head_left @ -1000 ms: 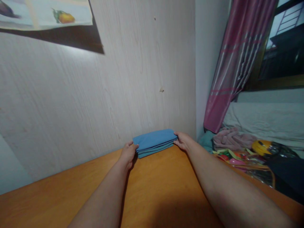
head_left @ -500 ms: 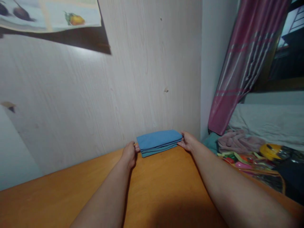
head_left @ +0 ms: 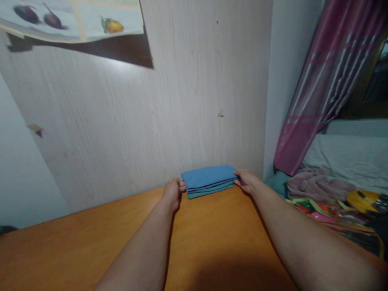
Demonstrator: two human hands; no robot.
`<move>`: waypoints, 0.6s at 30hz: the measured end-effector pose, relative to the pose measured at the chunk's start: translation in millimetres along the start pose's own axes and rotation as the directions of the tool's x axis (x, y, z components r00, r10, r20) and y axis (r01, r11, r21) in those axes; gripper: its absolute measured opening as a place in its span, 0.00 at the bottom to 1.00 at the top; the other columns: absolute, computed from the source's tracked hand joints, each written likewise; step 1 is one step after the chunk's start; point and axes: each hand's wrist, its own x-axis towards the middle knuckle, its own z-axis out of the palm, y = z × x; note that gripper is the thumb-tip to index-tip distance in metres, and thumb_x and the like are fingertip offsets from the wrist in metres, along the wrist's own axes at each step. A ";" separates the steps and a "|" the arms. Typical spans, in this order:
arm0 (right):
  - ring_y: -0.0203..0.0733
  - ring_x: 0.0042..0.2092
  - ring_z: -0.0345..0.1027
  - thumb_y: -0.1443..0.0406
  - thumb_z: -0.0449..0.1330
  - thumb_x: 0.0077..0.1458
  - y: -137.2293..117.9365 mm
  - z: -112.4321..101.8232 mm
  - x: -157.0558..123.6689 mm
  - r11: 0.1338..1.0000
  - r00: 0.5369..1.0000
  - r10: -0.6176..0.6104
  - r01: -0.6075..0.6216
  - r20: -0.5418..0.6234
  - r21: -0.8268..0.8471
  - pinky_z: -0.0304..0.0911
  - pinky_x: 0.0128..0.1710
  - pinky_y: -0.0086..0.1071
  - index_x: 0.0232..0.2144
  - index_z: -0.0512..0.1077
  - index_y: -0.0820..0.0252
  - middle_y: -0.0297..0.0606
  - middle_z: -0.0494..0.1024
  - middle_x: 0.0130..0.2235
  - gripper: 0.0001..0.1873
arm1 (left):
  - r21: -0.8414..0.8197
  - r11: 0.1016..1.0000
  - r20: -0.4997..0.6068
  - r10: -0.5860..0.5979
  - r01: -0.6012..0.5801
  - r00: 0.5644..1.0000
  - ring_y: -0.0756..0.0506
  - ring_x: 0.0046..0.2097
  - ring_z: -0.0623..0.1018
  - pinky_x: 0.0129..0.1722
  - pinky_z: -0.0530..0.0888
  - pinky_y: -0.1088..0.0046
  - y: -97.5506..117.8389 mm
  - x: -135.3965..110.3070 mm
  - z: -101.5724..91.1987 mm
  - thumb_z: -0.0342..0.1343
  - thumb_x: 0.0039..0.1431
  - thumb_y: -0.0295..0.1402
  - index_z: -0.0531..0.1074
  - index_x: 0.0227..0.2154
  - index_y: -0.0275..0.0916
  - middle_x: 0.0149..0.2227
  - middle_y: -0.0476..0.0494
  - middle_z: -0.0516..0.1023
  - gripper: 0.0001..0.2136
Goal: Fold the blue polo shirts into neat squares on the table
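A blue folded cloth [head_left: 209, 176], several layers thick, lies at the far edge of the orange-brown table, close against the wall. My left hand [head_left: 172, 193] grips its left end, with the fingertips partly hidden behind the layers. At the opposite end, my right hand [head_left: 247, 181] has its thumb on the top layer and its fingers lower at the side, closed on the cloth. Both arms reach forward across the tabletop [head_left: 209, 226].
A pale wood-grain panel [head_left: 188, 101] rises behind the table, with a fruit picture [head_left: 112, 26] at upper left. To the right are a pink curtain [head_left: 300, 109], a crumpled pinkish cloth [head_left: 318, 186], a yellow-and-black item [head_left: 362, 201] and colourful clutter.
The camera view has turned slightly left, so the scene sits further right. My right thumb now rests on the cloth's top edge. Both hands stay at the cloth's ends.
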 end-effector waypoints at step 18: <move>0.30 0.27 0.70 0.76 0.56 0.59 6.4 -8.1 7.7 0.997 0.997 -0.011 0.005 -0.081 -0.079 0.72 0.24 0.19 0.30 0.67 0.57 0.31 0.74 0.29 0.11 | -0.104 0.995 -0.241 -0.028 0.003 0.970 0.44 0.40 0.81 0.43 0.78 0.67 -4.5 3.7 -8.6 0.51 0.58 0.25 0.67 0.41 0.37 0.38 0.38 0.76 0.08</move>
